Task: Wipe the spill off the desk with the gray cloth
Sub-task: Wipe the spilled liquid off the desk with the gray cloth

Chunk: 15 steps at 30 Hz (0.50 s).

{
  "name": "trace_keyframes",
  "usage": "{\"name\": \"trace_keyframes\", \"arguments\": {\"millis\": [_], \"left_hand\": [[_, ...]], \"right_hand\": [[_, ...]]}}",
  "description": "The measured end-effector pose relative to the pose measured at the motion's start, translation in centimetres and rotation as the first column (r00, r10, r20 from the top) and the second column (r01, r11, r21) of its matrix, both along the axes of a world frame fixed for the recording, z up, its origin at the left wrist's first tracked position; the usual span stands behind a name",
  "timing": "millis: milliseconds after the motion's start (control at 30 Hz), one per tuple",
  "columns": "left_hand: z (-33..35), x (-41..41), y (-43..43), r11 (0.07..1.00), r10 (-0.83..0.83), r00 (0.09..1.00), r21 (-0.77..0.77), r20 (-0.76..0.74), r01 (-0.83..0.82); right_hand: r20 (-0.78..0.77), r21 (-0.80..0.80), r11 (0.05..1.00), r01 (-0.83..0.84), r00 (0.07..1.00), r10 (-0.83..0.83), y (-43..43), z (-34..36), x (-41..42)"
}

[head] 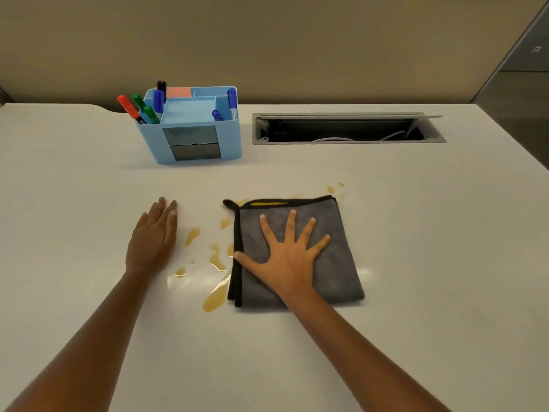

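A folded gray cloth with black edging lies flat on the white desk. My right hand rests on top of it, palm down, fingers spread wide. Amber spill sits in puddles and drops along the cloth's left edge, with a few small drops past its far right corner. My left hand lies flat on the desk left of the spill, fingers together, holding nothing.
A light blue desk organizer with several markers stands at the back, left of centre. An open gray cable tray is set into the desk at the back right. The desk's right edge runs diagonally at far right.
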<state>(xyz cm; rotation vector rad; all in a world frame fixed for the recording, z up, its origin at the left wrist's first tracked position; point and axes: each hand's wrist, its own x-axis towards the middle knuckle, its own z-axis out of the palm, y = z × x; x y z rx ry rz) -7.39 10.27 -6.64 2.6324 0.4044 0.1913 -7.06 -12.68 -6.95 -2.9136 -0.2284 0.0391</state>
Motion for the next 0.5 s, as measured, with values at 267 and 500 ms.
{"name": "trace_keyframes", "arguments": {"millis": [267,500], "left_hand": [[0.0,0.1,0.2,1.0,0.006,1.0,-0.025,0.003,-0.006],[-0.2,0.0,0.2,1.0,0.0,1.0,-0.015,0.001,0.0]], "right_hand": [[0.013,-0.026,0.998,0.063,0.998,-0.062,-2.1,1.0,8.8],[-0.03,-0.06,0.97,0.236,0.971,-0.239,-10.7,1.9,12.0]]}}
